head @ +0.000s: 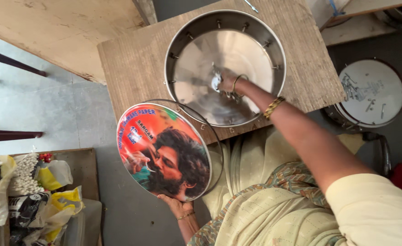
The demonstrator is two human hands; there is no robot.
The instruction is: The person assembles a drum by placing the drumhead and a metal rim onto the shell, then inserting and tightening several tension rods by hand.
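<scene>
A wide, shallow steel drum shell [182,50] lies open side up on a wooden board [132,64]. My right hand [230,83] is inside it, pressed on its shiny bottom and closed on a small white cloth [216,82]. Bangles sit on that wrist. Below and left of the shell, my left hand [177,206] grips the lower edge of a round disc with a colourful printed picture [162,150]. The disc is tilted up, and a thin metal hoop [215,141] rings it. The hoop's top edge overlaps the shell's near rim.
A second drum with a white head [372,93] stands at the right, with loose screws and metal bits lying on it. Plastic bags of white beads and other goods [25,191] are piled at the lower left. Dark furniture legs [9,64] cross the grey floor at the left.
</scene>
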